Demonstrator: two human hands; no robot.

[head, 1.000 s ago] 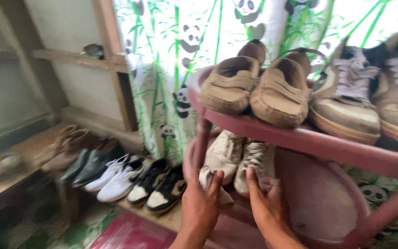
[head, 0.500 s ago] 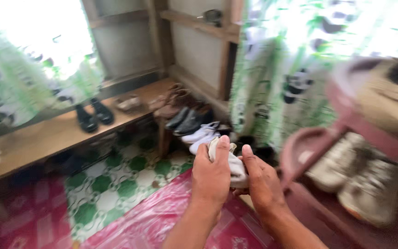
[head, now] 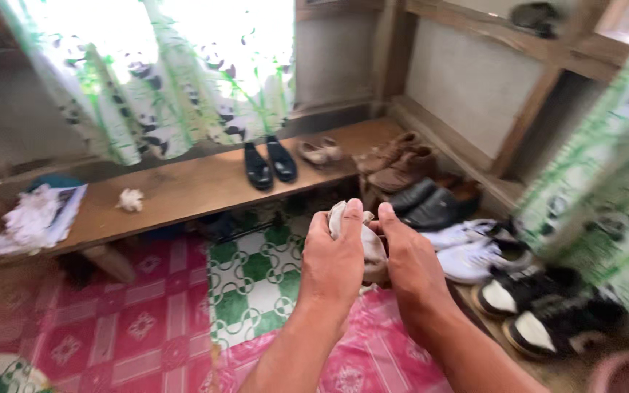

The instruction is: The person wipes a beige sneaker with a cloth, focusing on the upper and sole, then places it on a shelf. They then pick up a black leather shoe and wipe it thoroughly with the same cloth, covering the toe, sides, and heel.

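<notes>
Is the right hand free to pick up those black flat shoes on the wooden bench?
Probably not as things stand. The right hand and the left hand both grip a pair of whitish shoes, so neither is free. The black flat shoes lie unobstructed on the bench, farther off.

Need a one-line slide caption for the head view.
Left hand and right hand hold a pair of off-white shoes together above a patterned floor mat, beside a wooden bench lined with shoes.
</notes>
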